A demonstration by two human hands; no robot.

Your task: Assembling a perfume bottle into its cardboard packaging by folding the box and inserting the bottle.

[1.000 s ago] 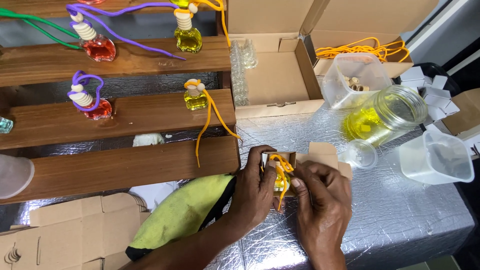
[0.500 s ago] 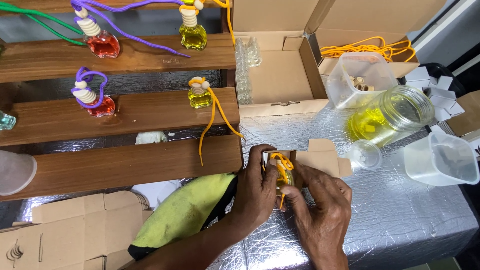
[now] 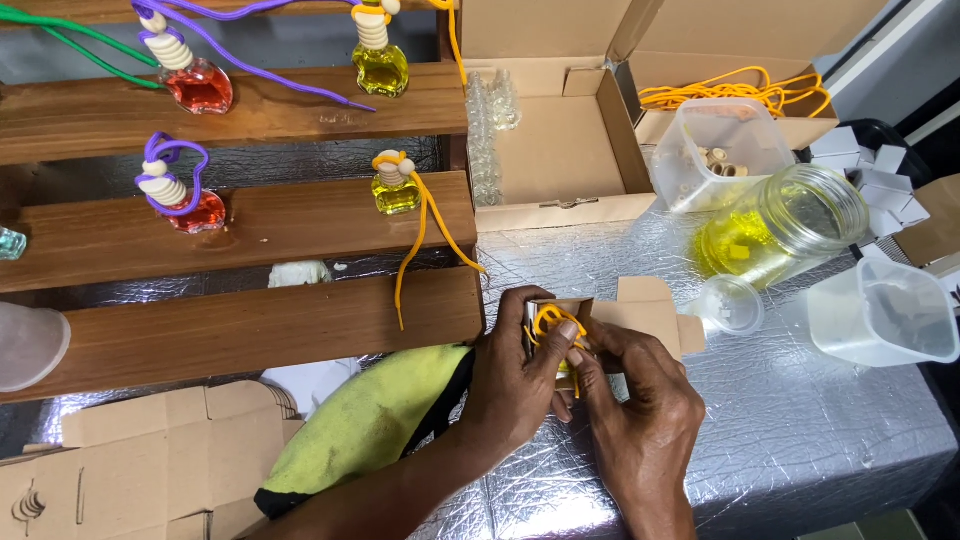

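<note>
small brown carton (image 3: 640, 310), open cardboard box (image 3: 560, 150)

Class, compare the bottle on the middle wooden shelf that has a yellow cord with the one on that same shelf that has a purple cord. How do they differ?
The yellow-cord bottle holds yellow liquid; the purple-cord bottle holds red. The yellow cord trails down over the shelf edge; the purple cord stays looped above its bottle. The yellow-cord bottle stands at the right end of the middle shelf, the purple-cord bottle towards the left. Both are small, glass, with pale ribbed tops.

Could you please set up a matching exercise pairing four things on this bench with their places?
Things:
1. small carton
2. glass jar
3. red bottle with purple cord
4. yellow-green cloth

Places:
A. middle wooden shelf
B. lying below the left forearm
C. held by both hands
D. on its side, right of the open box

Pairs: 1-C, 2-D, 3-A, 4-B
</note>
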